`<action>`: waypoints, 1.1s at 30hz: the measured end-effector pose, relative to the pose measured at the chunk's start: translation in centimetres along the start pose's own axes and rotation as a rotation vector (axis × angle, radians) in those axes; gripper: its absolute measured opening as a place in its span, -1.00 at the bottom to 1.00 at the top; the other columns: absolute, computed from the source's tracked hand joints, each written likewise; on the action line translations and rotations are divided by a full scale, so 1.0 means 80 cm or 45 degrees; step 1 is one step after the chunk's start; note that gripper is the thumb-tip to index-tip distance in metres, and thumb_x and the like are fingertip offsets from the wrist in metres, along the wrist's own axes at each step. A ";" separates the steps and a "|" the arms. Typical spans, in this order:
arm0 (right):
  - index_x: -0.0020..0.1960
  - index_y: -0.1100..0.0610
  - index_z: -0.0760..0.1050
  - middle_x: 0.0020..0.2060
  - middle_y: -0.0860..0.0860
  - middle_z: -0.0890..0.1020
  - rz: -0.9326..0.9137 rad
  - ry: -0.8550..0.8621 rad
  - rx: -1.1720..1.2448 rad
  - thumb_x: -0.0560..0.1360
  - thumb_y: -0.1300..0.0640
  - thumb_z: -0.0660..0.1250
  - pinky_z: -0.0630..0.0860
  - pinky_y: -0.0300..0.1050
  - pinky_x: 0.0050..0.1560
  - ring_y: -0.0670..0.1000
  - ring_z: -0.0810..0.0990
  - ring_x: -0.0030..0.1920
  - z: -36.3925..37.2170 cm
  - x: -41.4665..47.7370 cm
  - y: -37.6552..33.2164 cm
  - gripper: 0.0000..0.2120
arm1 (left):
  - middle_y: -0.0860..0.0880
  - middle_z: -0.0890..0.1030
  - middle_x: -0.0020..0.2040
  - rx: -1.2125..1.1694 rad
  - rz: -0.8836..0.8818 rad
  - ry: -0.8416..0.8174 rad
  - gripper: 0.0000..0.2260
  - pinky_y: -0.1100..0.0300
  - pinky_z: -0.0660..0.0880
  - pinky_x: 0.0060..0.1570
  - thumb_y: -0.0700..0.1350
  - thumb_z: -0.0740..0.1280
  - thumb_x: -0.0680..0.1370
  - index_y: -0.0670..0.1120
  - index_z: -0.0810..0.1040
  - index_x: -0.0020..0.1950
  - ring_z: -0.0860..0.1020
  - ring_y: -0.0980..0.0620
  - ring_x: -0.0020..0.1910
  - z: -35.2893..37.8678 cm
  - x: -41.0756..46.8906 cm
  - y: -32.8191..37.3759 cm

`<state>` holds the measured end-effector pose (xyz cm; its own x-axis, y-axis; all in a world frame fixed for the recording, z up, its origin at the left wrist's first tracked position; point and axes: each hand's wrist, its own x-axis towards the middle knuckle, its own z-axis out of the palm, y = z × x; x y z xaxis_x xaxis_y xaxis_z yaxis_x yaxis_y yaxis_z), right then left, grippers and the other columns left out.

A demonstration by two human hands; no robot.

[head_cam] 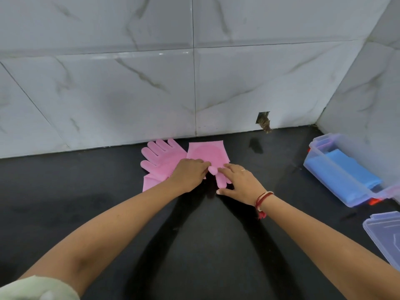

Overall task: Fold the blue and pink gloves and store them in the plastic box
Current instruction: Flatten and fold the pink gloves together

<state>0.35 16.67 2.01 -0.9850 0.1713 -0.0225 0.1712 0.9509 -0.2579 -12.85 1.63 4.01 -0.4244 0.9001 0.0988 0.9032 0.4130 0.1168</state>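
Observation:
Two pink gloves lie on the black counter by the tiled wall. The left pink glove (161, 158) lies flat with its fingers toward the wall. The right pink glove (207, 153) lies with its cuff toward the wall and its fingers toward me. My left hand (190, 175) pinches one curled-up finger of this glove. My right hand (240, 182) rests with its fingers bent over the glove's other fingers. The clear plastic box (320, 151) stands at the right with folded blue gloves (344, 176) inside.
The box's clear lid (383, 232) lies on the counter at the near right. A small hole with debris (264, 122) is in the wall at counter level. A side wall closes the right end behind the box.

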 end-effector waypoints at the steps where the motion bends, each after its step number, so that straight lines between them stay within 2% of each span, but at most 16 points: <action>1: 0.43 0.01 0.26 0.41 0.05 0.37 -0.008 0.062 0.023 0.43 -0.23 0.30 0.31 0.03 0.38 0.09 0.34 0.39 -0.001 -0.004 -0.003 -0.34 | -0.03 0.60 -0.11 -0.031 0.001 0.042 -0.78 0.11 0.43 -0.21 -0.05 0.08 0.63 -0.04 0.50 0.03 0.55 -0.03 -0.17 -0.006 -0.001 0.004; 6: 0.20 0.09 0.50 0.10 0.02 0.60 0.100 0.561 0.504 0.49 0.12 0.28 0.48 -0.14 0.09 0.01 0.56 0.08 -0.025 -0.024 -0.018 -0.72 | 0.06 0.43 -0.33 -0.064 0.003 0.201 -0.77 0.15 0.21 -0.40 -0.02 0.03 0.63 -0.01 0.33 -0.19 0.40 0.00 -0.34 -0.053 -0.003 0.037; 9: -0.01 0.14 0.56 -0.08 0.01 0.62 0.148 0.769 0.699 0.47 0.22 0.31 0.53 -0.11 -0.03 0.00 0.57 -0.07 -0.061 -0.038 -0.015 -0.89 | 0.08 0.33 -0.44 -0.188 -0.037 0.222 -0.71 0.14 0.16 -0.43 -0.06 0.07 0.60 -0.01 0.27 -0.34 0.38 -0.03 -0.40 -0.089 -0.005 0.058; 11: -0.08 0.15 0.58 -0.14 0.00 0.60 0.124 0.850 0.806 0.47 0.23 0.35 0.51 -0.20 -0.08 0.01 0.56 -0.10 -0.084 -0.048 -0.016 -0.95 | 0.03 0.35 -0.46 -0.341 -0.050 0.225 -0.70 0.14 0.16 -0.45 -0.10 0.11 0.57 -0.07 0.29 -0.38 0.34 -0.01 -0.44 -0.111 -0.010 0.075; 13: -0.14 0.05 0.57 -0.19 -0.08 0.58 0.098 0.940 0.893 0.46 0.22 0.38 0.44 -0.32 -0.12 -0.02 0.54 -0.11 -0.103 -0.057 -0.022 -0.92 | -0.08 0.38 -0.48 -0.505 -0.036 0.245 -0.70 0.10 0.22 -0.44 -0.13 0.14 0.54 -0.16 0.33 -0.39 0.33 -0.03 -0.48 -0.132 -0.016 0.092; 16: -0.22 -0.18 0.48 -0.21 -0.23 0.51 0.114 1.129 1.006 0.43 0.19 0.42 0.44 -0.28 -0.16 -0.11 0.51 -0.13 -0.123 -0.067 -0.038 -0.73 | -0.23 0.47 -0.45 -0.708 -0.008 0.261 -0.70 0.03 0.38 -0.42 -0.15 0.16 0.53 -0.27 0.40 -0.36 0.49 -0.13 -0.47 -0.160 -0.023 0.118; 18: -0.19 -0.18 0.45 -0.16 -0.18 0.51 0.175 1.204 1.135 0.43 0.17 0.42 0.48 -0.23 -0.16 -0.13 0.51 -0.14 -0.133 -0.069 -0.050 -0.74 | -0.18 0.44 -0.46 -0.771 0.004 0.282 -0.69 0.07 0.33 -0.43 -0.16 0.17 0.54 -0.29 0.44 -0.35 0.42 -0.06 -0.50 -0.173 -0.025 0.132; 20: -0.10 -0.11 0.47 -0.09 -0.01 0.53 0.278 1.223 1.346 0.43 0.17 0.42 0.50 -0.32 -0.19 -0.14 0.51 -0.19 -0.141 -0.071 -0.060 -0.79 | -0.17 0.50 -0.43 -0.840 0.005 0.297 -0.69 0.05 0.38 -0.43 -0.15 0.19 0.54 -0.31 0.51 -0.31 0.42 -0.08 -0.46 -0.184 -0.027 0.144; 22: 0.09 0.03 0.46 -0.11 0.07 0.55 0.334 1.060 1.738 0.43 0.15 0.42 0.53 -0.26 -0.18 -0.10 0.55 -0.22 -0.150 -0.075 -0.068 -0.74 | -0.25 0.61 -0.31 -0.979 -0.016 0.287 -0.71 -0.04 0.56 -0.38 -0.16 0.19 0.54 -0.31 0.59 -0.23 0.57 -0.18 -0.35 -0.195 -0.031 0.156; 24: 0.22 0.13 0.49 -0.09 0.09 0.63 0.181 0.612 2.268 0.44 0.05 0.41 0.57 -0.09 -0.04 0.00 0.64 -0.12 -0.156 -0.082 -0.069 -0.62 | -0.31 0.64 -0.22 -1.143 -0.057 0.283 -0.71 -0.08 0.60 -0.33 -0.17 0.20 0.54 -0.35 0.60 -0.17 0.62 -0.21 -0.26 -0.207 -0.035 0.164; 26: 0.21 0.11 0.57 0.04 0.06 0.67 -0.041 0.153 2.557 0.56 -0.09 0.21 0.51 -0.08 0.18 0.00 0.63 0.10 -0.157 -0.091 -0.068 -0.63 | -0.32 0.64 -0.20 -1.239 -0.072 0.311 -0.71 -0.07 0.60 -0.28 -0.17 0.22 0.53 -0.37 0.59 -0.19 0.62 -0.24 -0.22 -0.217 -0.039 0.169; 27: 0.28 0.12 0.52 0.16 0.06 0.63 -0.075 0.048 2.641 0.60 -0.16 0.04 0.38 -0.11 0.33 -0.01 0.55 0.24 -0.154 -0.095 -0.068 -0.52 | -0.30 0.65 -0.23 -1.245 -0.065 0.337 -0.70 -0.06 0.59 -0.25 -0.15 0.22 0.52 -0.35 0.61 -0.21 0.61 -0.24 -0.24 -0.220 -0.041 0.170; 29: 0.42 0.15 0.34 0.34 0.07 0.49 -0.213 0.036 2.565 0.59 -0.27 -0.17 -0.01 -0.11 0.49 -0.01 0.35 0.41 -0.157 -0.102 -0.064 -0.33 | -0.17 0.67 -0.29 -1.228 -0.046 0.382 -0.66 0.01 0.56 -0.20 -0.06 0.21 0.51 -0.24 0.66 -0.26 0.60 -0.16 -0.29 -0.220 -0.043 0.172; 30: 0.44 0.13 0.29 0.36 0.05 0.46 -0.237 0.085 2.487 0.57 -0.31 -0.16 -0.12 -0.07 0.50 -0.01 0.33 0.42 -0.155 -0.101 -0.064 -0.31 | -0.10 0.69 -0.29 -1.225 -0.042 0.370 -0.61 0.05 0.55 -0.14 0.04 0.18 0.51 -0.16 0.68 -0.27 0.62 -0.09 -0.26 -0.216 -0.043 0.171; 31: 0.45 0.09 0.28 0.33 0.02 0.49 -0.226 0.096 2.458 0.54 -0.34 -0.08 -0.13 -0.01 0.51 -0.01 0.36 0.39 -0.148 -0.098 -0.064 -0.32 | -0.05 0.70 -0.26 -1.224 -0.052 0.335 -0.53 0.07 0.55 -0.08 0.16 0.14 0.51 -0.10 0.69 -0.27 0.64 -0.04 -0.20 -0.210 -0.042 0.172; 33: 0.43 0.05 0.32 0.20 -0.03 0.58 -0.103 -0.079 2.547 0.47 -0.36 0.13 0.00 0.07 0.50 -0.01 0.48 0.27 -0.127 -0.101 -0.056 -0.32 | -0.05 0.69 -0.17 -1.220 -0.077 0.219 -0.42 0.03 0.57 0.01 0.33 0.02 0.48 -0.03 0.67 -0.24 0.63 -0.04 -0.11 -0.188 -0.037 0.172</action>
<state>7.77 13.65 13.15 -0.9945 0.1014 0.0263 -0.0849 -0.6327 -0.7698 -0.14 2.52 20.16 -0.5408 0.8169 0.2005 0.4769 0.1014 0.8731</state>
